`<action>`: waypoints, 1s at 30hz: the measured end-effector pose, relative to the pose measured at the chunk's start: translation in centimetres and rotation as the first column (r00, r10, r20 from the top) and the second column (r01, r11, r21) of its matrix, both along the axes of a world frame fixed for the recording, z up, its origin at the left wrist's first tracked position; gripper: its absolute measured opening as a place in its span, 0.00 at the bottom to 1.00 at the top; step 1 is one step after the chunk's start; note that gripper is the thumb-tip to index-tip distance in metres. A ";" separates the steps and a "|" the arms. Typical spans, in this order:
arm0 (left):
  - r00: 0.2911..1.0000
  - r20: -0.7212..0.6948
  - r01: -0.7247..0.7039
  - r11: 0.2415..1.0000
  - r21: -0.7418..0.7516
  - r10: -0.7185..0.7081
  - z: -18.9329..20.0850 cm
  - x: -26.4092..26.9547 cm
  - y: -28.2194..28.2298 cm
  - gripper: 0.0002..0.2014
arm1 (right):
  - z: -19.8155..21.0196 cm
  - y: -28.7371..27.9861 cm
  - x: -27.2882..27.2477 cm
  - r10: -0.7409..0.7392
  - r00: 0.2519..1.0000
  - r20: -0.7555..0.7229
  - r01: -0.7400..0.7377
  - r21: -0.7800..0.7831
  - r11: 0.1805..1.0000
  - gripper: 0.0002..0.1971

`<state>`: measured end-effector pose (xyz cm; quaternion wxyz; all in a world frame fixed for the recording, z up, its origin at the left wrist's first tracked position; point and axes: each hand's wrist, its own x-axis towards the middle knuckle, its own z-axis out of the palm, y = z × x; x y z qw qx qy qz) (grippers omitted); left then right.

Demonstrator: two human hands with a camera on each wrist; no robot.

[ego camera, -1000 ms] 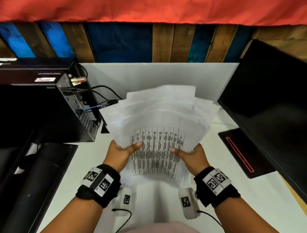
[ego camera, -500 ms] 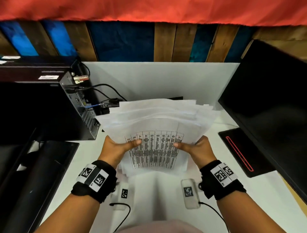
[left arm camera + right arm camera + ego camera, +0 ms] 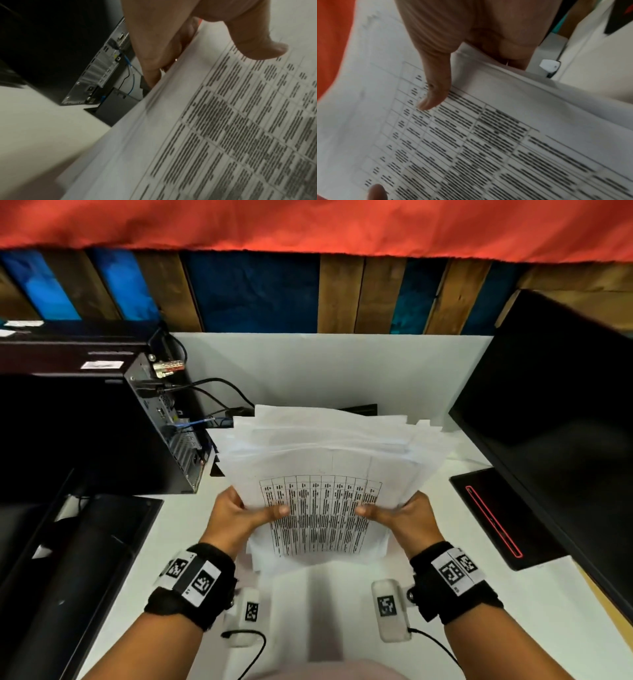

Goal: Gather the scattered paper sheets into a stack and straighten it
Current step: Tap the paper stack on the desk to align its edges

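We hold the sheets (image 3: 329,474) upright over the white desk (image 3: 342,371), between a computer (image 3: 102,422) and a monitor (image 3: 548,405). Our left hand (image 3: 233,518) grasps the left edge, our right hand (image 3: 407,518) the right; each grip sets its thumb on the printed top page. The far edges lie uneven.

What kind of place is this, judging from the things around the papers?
Probably an office desk or computer workstation: a white table carries a desktop computer case with cables plugged in, a dark monitor, and printed paper sheets with tables.
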<state>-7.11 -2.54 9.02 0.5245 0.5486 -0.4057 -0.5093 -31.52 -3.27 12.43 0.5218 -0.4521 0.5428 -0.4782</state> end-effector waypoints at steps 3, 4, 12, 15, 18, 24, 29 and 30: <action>0.998 0.010 -0.057 0.998 0.004 0.057 -0.1 -0.6 0.2 0.17 | -1.3 -0.5 -0.2 0.002 1.000 -0.030 -0.001 0.020 1.000 0.10; 0.997 0.005 -0.072 0.997 -0.014 0.072 0.5 -0.8 0.2 0.15 | -1.1 -0.6 0.0 -0.013 1.000 -0.009 0.014 0.007 1.000 0.08; 0.999 -0.030 -0.032 0.973 -0.228 0.026 3.4 0.0 -0.8 0.20 | 1.4 -1.4 0.0 -0.015 1.000 -0.003 0.015 -0.131 0.991 0.12; 0.999 -0.046 0.017 0.990 -0.142 -0.024 1.4 0.6 -0.6 0.33 | -0.1 -1.1 -0.1 0.008 1.000 -0.027 -0.009 -0.024 1.000 0.28; 0.999 -0.039 0.014 0.998 -0.063 -0.016 0.2 0.3 0.0 0.29 | -0.7 -0.8 0.4 0.023 0.999 -0.047 -0.023 -0.011 1.000 0.21; 0.995 -0.051 -0.088 0.989 -0.122 0.082 2.4 -0.1 -0.4 0.30 | 0.3 -1.4 0.8 0.007 0.998 0.055 0.000 -0.125 0.992 0.23; 0.999 -0.023 -0.026 0.985 -0.171 0.022 2.7 0.5 -0.8 0.20 | 1.1 -1.5 0.2 0.016 1.000 0.016 -0.015 -0.107 0.994 0.15; 1.000 0.002 -0.022 0.995 -0.101 0.022 1.9 0.7 -0.9 0.21 | 0.4 -1.5 0.1 -0.009 1.000 -0.025 0.009 -0.038 0.999 0.20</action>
